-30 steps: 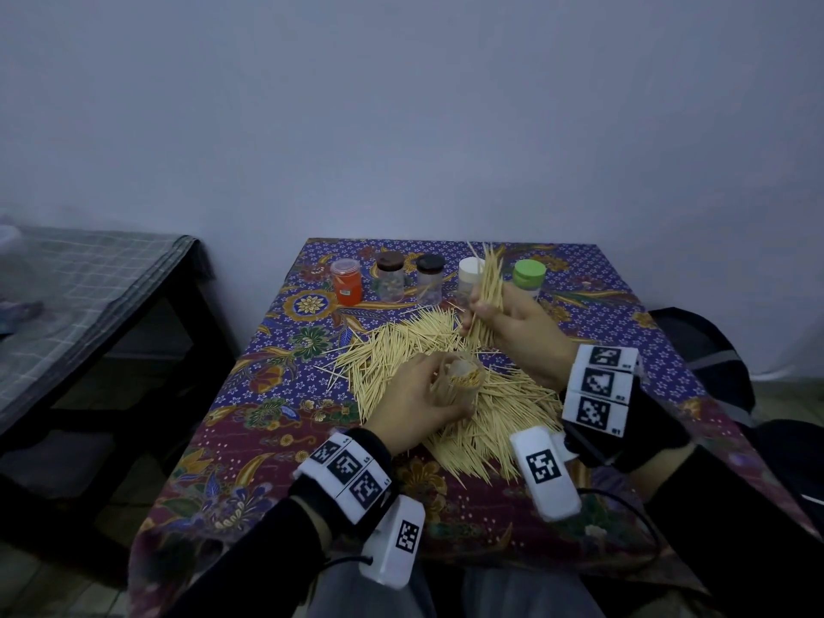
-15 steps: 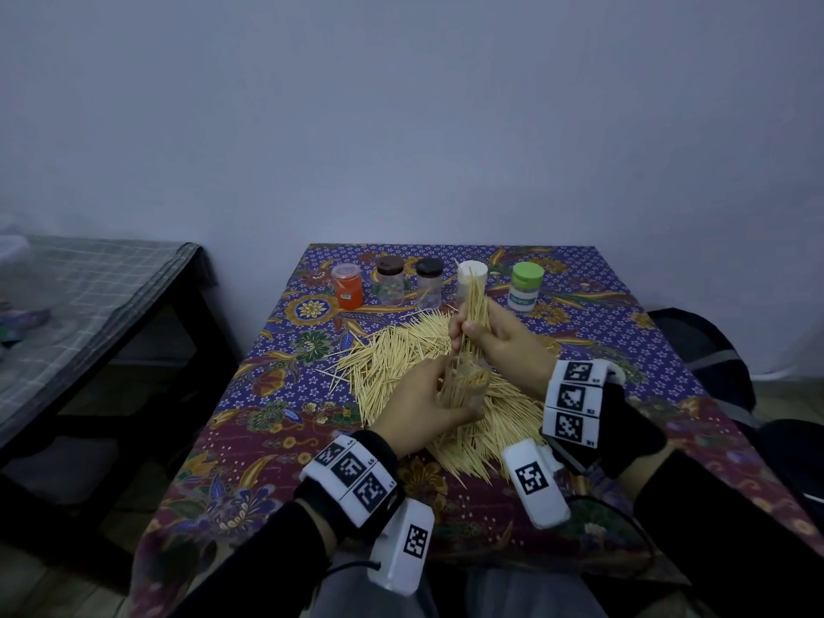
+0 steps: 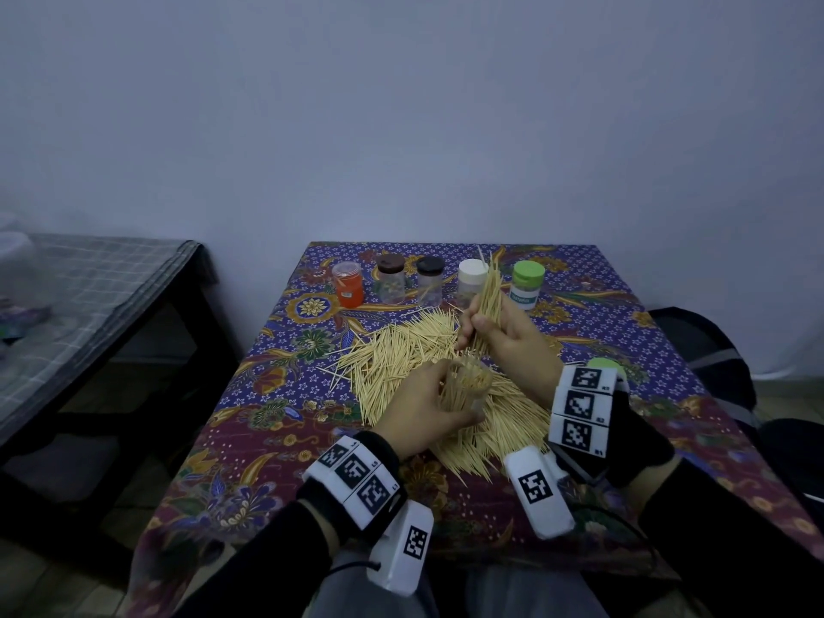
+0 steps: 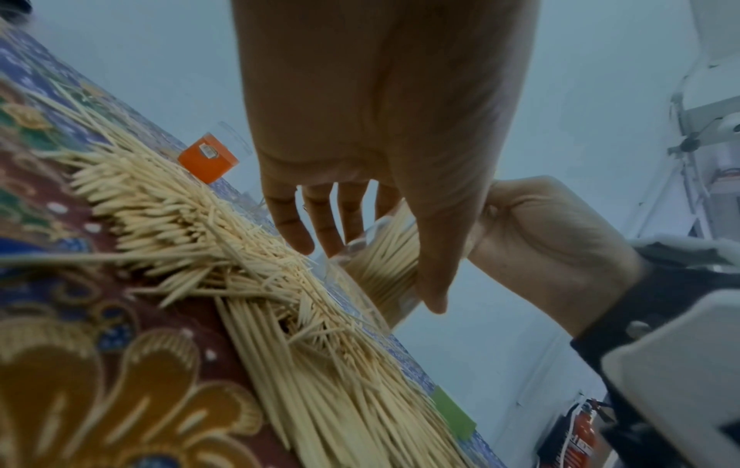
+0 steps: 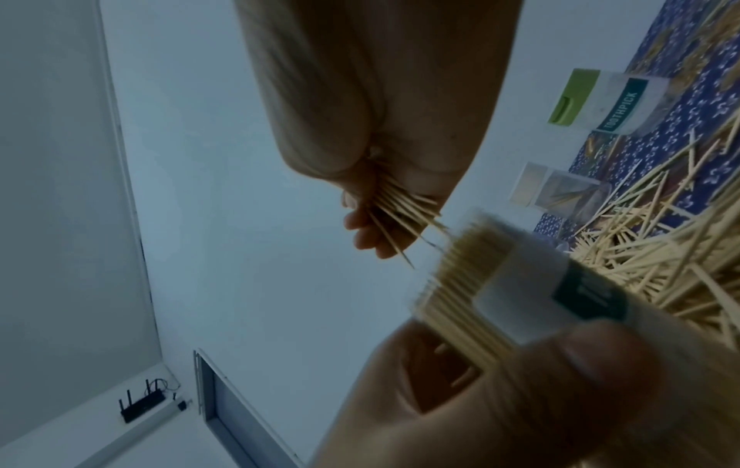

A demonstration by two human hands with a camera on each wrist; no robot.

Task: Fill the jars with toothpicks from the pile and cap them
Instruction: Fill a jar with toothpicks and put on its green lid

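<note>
My left hand (image 3: 428,408) grips a clear jar (image 3: 468,388) packed with toothpicks, standing on the toothpick pile (image 3: 401,354) in the middle of the table. The same jar (image 4: 384,269) shows between thumb and fingers in the left wrist view, and the jar (image 5: 520,285) with a dark green label in the right wrist view. My right hand (image 3: 499,332) is raised behind the jar and pinches a bundle of toothpicks (image 3: 488,296) upright. That bundle (image 5: 400,209) pokes out of the curled fingers. A loose green cap (image 3: 602,364) lies beside my right wrist.
Along the far edge stands a row of capped jars: orange (image 3: 348,283), brown-capped (image 3: 391,278), black-capped (image 3: 430,278), white-capped (image 3: 471,281), green-capped (image 3: 527,283). The patterned tablecloth (image 3: 249,439) covers the table. A dark bench (image 3: 111,296) stands left; a bag (image 3: 704,345) sits right.
My right hand, which had lowered its toothpick bundle to the jar mouth half a second ago, has lifted the bundle up and back again. My left hand has kept hold of the jar.
</note>
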